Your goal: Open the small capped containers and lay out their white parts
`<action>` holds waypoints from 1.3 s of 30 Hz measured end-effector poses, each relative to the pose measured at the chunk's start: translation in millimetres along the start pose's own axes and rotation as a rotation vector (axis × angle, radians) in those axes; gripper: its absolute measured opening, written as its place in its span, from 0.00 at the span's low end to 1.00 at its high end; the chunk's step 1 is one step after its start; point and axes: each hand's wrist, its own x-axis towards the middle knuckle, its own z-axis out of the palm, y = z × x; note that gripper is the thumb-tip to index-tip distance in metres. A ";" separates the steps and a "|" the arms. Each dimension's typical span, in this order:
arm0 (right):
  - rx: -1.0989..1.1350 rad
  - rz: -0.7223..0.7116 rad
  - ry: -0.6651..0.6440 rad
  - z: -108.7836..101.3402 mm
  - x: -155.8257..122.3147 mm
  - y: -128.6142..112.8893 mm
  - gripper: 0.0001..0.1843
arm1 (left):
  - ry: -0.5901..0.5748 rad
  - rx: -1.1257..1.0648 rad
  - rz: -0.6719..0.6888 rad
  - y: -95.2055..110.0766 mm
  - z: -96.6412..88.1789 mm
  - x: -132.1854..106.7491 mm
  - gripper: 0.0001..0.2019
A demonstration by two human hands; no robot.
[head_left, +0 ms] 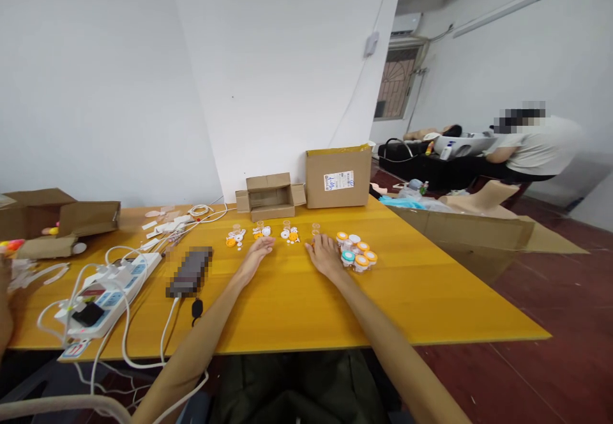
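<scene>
The right hand reaches over the table, its fingers bent downward just in front of a clear cup; whether they pinch anything, I cannot tell, since the back of the hand hides their tips. The left hand has its fingers close together and slightly bent, directly in front of the middle-left parts pile; whether they hold a small piece is also unclear. Three parts piles of orange and white pieces show in a row, one to the left of the left hand, one behind it and one between the hands. Four clear cups stand along the row. Just beside the right hand, on its right, sits a cluster of capped containers: four orange caps, one white and one teal can be counted. Two cardboard boxes stand behind, one of them open.
</scene>
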 end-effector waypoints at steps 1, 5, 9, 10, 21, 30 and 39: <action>-0.001 0.009 0.004 1.2 1.6 0.0 0.12 | -0.001 0.000 -0.001 -0.2 -0.4 0.0 0.13; -0.020 0.054 0.016 8.6 10.0 2.3 0.14 | 0.003 0.002 -0.002 1.0 0.0 -1.0 0.13; -0.045 0.041 0.037 22.1 21.5 10.4 0.17 | 0.016 -0.007 0.002 -0.3 2.1 0.7 0.12; -0.048 0.034 0.043 25.9 24.5 12.7 0.18 | 0.020 -0.008 0.002 -1.4 2.6 1.7 0.12; -0.067 0.108 0.098 35.9 49.3 19.0 0.18 | 0.004 0.006 0.002 0.2 5.5 -3.5 0.12; -0.052 0.078 0.118 37.3 59.9 22.1 0.17 | -0.004 0.044 0.024 -0.8 5.8 -4.5 0.12; -0.080 0.059 0.050 53.9 70.1 30.1 0.23 | 0.028 0.135 0.092 -21.3 1.9 8.8 0.10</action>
